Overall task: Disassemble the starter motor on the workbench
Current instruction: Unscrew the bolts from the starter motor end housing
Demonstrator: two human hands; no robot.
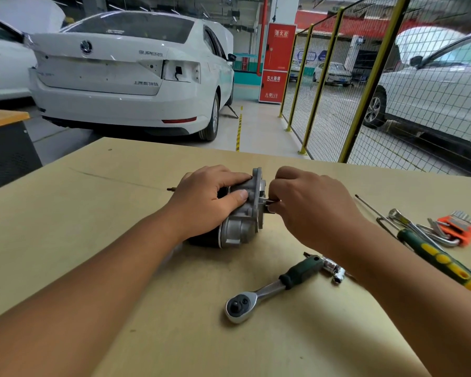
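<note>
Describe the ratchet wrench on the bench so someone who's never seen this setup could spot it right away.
Start at the tan workbench, where the starter motor sits gripped by the left hand. Nearer the person than the motor lies the ratchet wrench, apart from the tool pile on the right. It alone has a round chrome head on a short dark green grip; the screwdriver nearby is green and yellow.

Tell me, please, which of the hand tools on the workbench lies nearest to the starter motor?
The ratchet wrench with the dark green grip, just in front of the starter motor. The green-and-yellow-handled tool and orange-holdered hex keys sit farther right.
</note>
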